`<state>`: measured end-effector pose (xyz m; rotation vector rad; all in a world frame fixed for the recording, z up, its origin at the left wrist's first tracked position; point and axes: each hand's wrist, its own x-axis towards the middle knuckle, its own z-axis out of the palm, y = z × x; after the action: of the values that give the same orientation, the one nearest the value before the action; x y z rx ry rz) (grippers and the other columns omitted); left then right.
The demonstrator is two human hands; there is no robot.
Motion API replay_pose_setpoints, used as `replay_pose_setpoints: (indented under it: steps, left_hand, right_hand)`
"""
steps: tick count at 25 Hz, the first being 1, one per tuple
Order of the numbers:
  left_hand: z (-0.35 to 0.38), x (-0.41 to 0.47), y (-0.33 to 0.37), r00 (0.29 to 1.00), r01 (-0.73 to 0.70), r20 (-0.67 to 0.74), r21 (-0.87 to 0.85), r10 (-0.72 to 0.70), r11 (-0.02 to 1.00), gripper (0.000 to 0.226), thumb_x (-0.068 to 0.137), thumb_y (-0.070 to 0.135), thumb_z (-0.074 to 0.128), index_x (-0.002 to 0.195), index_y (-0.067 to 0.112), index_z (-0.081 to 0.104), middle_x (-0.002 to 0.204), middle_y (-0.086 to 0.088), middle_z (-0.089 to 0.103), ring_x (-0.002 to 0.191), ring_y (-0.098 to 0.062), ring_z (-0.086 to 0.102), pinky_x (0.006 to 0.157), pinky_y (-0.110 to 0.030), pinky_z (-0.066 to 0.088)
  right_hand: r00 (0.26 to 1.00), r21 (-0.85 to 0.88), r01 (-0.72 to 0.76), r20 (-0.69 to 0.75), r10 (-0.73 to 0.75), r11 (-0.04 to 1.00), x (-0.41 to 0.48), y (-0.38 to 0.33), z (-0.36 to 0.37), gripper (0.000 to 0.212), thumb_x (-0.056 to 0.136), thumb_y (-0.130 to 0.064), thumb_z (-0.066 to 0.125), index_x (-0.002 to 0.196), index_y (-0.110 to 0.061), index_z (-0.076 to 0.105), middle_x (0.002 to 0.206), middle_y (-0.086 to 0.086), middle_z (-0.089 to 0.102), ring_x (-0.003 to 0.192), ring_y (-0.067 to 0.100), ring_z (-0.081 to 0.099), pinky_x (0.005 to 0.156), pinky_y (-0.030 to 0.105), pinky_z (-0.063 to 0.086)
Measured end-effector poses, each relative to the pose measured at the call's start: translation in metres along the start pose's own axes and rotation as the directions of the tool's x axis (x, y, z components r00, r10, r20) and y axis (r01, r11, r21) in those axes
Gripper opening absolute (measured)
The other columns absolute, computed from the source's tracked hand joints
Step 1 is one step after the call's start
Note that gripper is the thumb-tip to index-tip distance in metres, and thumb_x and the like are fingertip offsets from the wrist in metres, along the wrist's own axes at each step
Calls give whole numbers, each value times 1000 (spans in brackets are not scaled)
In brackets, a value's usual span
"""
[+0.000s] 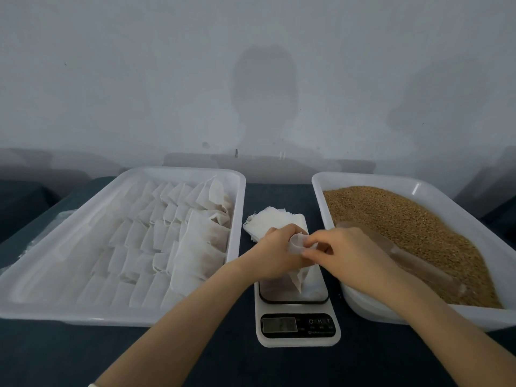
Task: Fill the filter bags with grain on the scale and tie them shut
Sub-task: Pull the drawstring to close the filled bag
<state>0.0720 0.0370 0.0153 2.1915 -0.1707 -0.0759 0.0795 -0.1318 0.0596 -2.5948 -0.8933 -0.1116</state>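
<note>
A white filter bag [297, 275] hangs over the platform of the white kitchen scale [297, 328]. My left hand [272, 251] grips the bag near its mouth, and my right hand [344, 254] pinches the mouth's other edge with thumb and fingertips. A stack of flat filter bags [272, 220] lies at the far end of the scale. The white tray on the right [418, 188] holds brown grain [405, 219], with a translucent scoop [413, 261] lying on it. Whether the held bag contains grain cannot be told.
A large white tray [139, 173] on the left holds rows of white filter bags [167, 236]. Everything stands on a dark blue cloth-covered table [223, 364] against a pale wall. Crumpled clear plastic [42, 236] lies left of that tray.
</note>
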Motion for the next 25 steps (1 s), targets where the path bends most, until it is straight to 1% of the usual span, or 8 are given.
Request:
replay_pose_setpoints:
  steps: [3, 6, 8, 10, 15, 18, 21, 25]
  left_hand:
    - [-4, -2, 2, 999, 16, 43, 12, -17, 1000, 54, 78, 37, 77, 122, 23, 50, 119, 1, 55, 111, -18, 53, 97, -37, 48]
    - [-20, -9, 4, 994, 40, 102, -42, -36, 998, 44, 88, 40, 66, 124, 21, 51, 119, 6, 58, 108, -8, 56, 88, -21, 47]
    - [-30, -15, 4, 998, 59, 43, -140, -53, 988, 24, 97, 33, 53, 117, 20, 56, 116, 4, 64, 107, -8, 59, 84, -19, 47]
    - [-33, -17, 2, 997, 32, -61, -144, -42, 989, 11, 96, 20, 55, 105, 21, 61, 107, 2, 69, 102, -10, 63, 85, -19, 48]
    - [-35, -18, 1, 976, 28, -212, -66, -41, 997, 14, 86, 21, 71, 77, 27, 62, 75, 12, 69, 72, 0, 64, 73, -18, 48]
    - [-38, -21, -5, 959, 23, -278, -142, -62, 990, 15, 85, 18, 72, 74, 23, 64, 69, 7, 71, 66, -4, 65, 72, -23, 55]
    - [-35, -23, -6, 960, 55, -271, -57, -68, 997, 14, 84, 17, 73, 75, 22, 65, 68, 7, 71, 62, -1, 62, 69, -19, 54]
    - [-30, -22, -6, 962, 72, -265, 32, -61, 997, 4, 87, 21, 70, 85, 19, 67, 76, 5, 72, 76, -9, 66, 67, -11, 48]
  right_hand:
    - [1000, -20, -22, 1, 22, 1000, 7, 7, 8, 13, 90, -34, 60, 94, -26, 70, 67, -18, 54, 61, -4, 53, 53, 11, 35]
    - [1000, 51, -5, -23, 6, 999, 7, 12, 6, 11, 90, -24, 61, 92, -21, 71, 75, -15, 58, 70, -3, 55, 59, 10, 39]
    - [999, 155, 1, -45, 6, 988, 6, 13, 1, 9, 89, -22, 61, 90, -24, 70, 82, -15, 62, 77, -5, 56, 66, 7, 41]
    - [998, 210, 16, -55, -5, 978, 6, 13, -1, 9, 90, -22, 61, 91, -27, 69, 85, -17, 64, 81, -7, 57, 67, 8, 42]
    - [990, 281, 66, -142, -26, 958, 8, 11, -4, 14, 89, -16, 61, 92, -23, 73, 87, -11, 67, 84, -2, 58, 74, 11, 43]
    - [979, 328, 109, -201, -43, 938, 9, 12, 1, 18, 88, -8, 62, 95, -18, 75, 85, -6, 67, 80, -1, 60, 75, 8, 44]
    - [987, 319, 89, -153, -42, 943, 9, 14, 13, 26, 90, -5, 59, 110, -18, 70, 88, 1, 66, 76, 2, 60, 76, 11, 44]
    - [980, 276, 128, -181, -80, 953, 3, 22, 25, 34, 90, -3, 58, 119, -20, 65, 86, -9, 58, 78, -5, 52, 74, 6, 36]
